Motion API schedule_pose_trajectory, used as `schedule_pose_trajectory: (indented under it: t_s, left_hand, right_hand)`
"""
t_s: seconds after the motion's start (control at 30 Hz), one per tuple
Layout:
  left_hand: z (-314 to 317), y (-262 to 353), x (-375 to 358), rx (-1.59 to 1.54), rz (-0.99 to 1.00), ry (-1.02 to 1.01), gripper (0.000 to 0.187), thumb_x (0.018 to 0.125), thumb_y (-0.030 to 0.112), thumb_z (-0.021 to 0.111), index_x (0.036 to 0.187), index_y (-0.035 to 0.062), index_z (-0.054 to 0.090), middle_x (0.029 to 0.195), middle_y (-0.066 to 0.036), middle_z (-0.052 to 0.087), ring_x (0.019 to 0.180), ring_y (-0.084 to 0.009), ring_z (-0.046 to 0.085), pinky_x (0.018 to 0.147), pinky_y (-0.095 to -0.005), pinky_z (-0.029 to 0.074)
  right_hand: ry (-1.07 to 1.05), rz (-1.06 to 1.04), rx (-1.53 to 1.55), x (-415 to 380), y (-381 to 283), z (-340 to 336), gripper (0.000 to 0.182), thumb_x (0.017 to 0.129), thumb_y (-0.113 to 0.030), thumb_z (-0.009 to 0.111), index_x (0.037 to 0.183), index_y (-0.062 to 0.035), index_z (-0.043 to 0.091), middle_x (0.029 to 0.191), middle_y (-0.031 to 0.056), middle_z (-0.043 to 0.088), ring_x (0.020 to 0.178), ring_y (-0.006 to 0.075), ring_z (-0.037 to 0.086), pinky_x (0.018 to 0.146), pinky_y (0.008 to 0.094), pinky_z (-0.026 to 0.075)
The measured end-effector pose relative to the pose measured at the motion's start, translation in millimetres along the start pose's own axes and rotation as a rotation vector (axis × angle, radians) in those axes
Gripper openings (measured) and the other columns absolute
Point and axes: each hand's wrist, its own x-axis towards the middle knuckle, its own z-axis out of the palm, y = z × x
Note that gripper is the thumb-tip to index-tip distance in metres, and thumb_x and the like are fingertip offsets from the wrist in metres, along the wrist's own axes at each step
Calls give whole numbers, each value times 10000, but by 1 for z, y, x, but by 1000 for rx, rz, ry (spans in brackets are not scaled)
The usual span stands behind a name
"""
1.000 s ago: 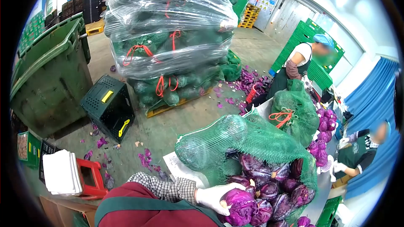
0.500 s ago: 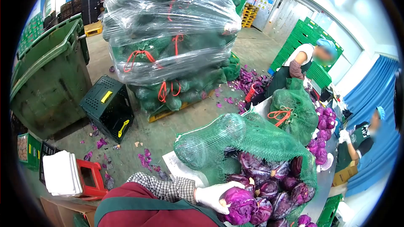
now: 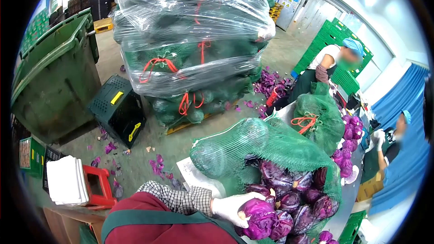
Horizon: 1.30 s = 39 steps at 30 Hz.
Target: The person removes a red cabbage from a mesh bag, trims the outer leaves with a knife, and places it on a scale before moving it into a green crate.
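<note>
My left hand (image 3: 233,208), in a white glove and checked sleeve, is closed on the side of a bright purple red cabbage (image 3: 261,221) at the bottom of the view. Its pale cut stem faces my fingers. Just beyond it, several darker red cabbages (image 3: 296,217) lie in the mouth of a green mesh sack (image 3: 226,153), which rests on its side on the work table. More heads show through the netting. My right hand is out of view.
A second mesh sack (image 3: 318,113) tied with red string stands behind. Film-wrapped sacks (image 3: 194,58) tower on a pallet. A green bin (image 3: 54,81), black crate (image 3: 117,108) and red stool (image 3: 99,185) are left. Two co-workers (image 3: 316,70) stand right. Purple leaves litter the floor.
The whole view has shifted slightly, with the wrapped stack now further right. My left hand keeps its hold on the red cabbage. The far co-worker's gloved hands have moved up a little.
</note>
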Motion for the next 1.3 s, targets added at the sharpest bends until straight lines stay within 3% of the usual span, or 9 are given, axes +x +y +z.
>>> schedule_pose_trajectory:
  t_s: [0.47,0.9,1.03,1.3]
  left_hand:
    - [-15,20,-14,32,-10,23,986,658,387,857,1423,71,320,1350,-135,480,1261,-251,484,1050,-396,407]
    - [-19,13,-14,-19,20,10,948,637,271,840,1409,94,319,1311,-146,494,1211,-259,499,1032,-394,411]
    - [-19,10,-14,48,25,10,963,667,357,823,1429,78,305,1309,-154,512,1220,-281,512,1033,-404,409]
    - [-21,14,-14,54,17,9,952,670,315,840,1424,80,310,1323,-149,514,1235,-267,513,1048,-406,411]
  right_hand:
    - [6,-12,-57,-11,-7,2,75,895,-195,567,903,-139,616,660,-16,566,566,125,527,497,278,441]
    - [4,-14,-135,-13,-17,-2,102,907,-210,551,936,-133,611,666,-10,566,570,130,526,496,282,441]
    - [-4,-11,-134,-7,-18,1,111,911,-215,546,947,-132,610,668,-8,567,571,132,526,496,283,441]
    - [1,-13,-152,-8,-20,1,128,918,-224,536,967,-128,607,672,-4,567,573,135,526,496,285,441]
